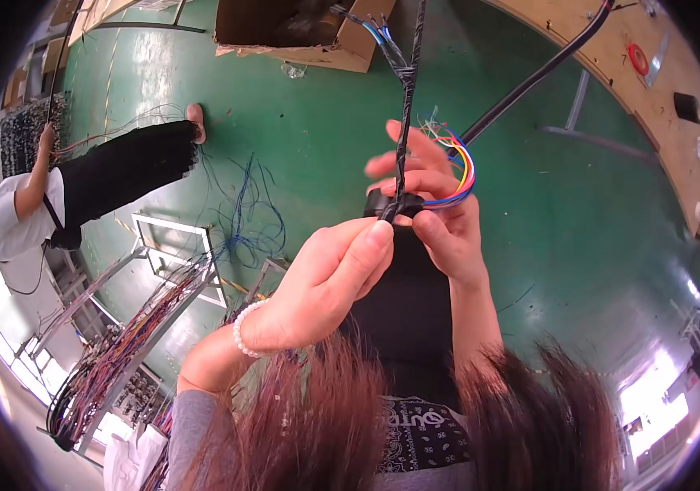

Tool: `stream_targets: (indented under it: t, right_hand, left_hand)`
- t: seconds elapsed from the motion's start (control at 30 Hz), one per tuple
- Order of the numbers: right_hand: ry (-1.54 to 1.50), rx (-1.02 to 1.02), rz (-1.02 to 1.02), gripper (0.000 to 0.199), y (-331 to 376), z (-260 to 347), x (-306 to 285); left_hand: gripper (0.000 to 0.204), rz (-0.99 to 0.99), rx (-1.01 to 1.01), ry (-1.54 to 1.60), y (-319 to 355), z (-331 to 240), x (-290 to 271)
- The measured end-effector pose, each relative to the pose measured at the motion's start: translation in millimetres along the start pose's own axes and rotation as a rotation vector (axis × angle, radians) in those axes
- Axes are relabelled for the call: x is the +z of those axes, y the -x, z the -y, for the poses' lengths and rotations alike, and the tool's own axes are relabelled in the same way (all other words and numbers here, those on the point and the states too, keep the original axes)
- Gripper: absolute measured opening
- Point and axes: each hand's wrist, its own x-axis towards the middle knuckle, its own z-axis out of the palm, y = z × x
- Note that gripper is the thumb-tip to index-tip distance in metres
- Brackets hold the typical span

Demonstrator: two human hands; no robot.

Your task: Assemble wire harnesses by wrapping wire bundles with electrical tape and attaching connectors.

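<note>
A thin cable bundle wrapped in black tape (404,155) runs upright in front of me. My left hand (329,274), a beaded bracelet on its wrist, is closed and pinches the bundle's lower part between thumb and fingers. Just behind that pinch, my right hand (452,221) curls around a short black piece that looks like a tape roll (378,203); the fingers partly hide it. A loop of coloured wires (469,173) bends up beside the right fingers, its thin ends loose. Higher on the bundle, blue wires (379,34) branch off.
A cardboard box (350,49) stands on the green floor ahead. Right, a wooden board (612,57) carries red tape (637,59); a black cable (538,74) slants toward it. Left are a rack of wires (133,327), tangled blue wires (243,233) and another person (18,204).
</note>
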Motion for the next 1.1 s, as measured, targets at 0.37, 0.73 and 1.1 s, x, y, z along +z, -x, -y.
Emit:
stream_targets:
  t: [0.37, 0.73, 1.1]
  right_hand:
    - [-0.195, 0.236, -0.424, 0.016, 35.4, 8.4, 26.4]
    - [0.896, -0.202, -0.134, 0.004, -108.6, 80.4, -106.4]
    - [0.723, 0.165, 0.14, 0.047, -314.0, 56.6, -172.4]
  left_hand:
    - [0.035, -0.143, 0.292, -0.621, -23.3, 1.2, 6.4]
    - [0.027, -0.286, 0.599, -1.729, -45.6, -15.9, 42.8]
    - [0.011, -0.16, 0.202, -1.747, -60.3, -67.0, 103.7]
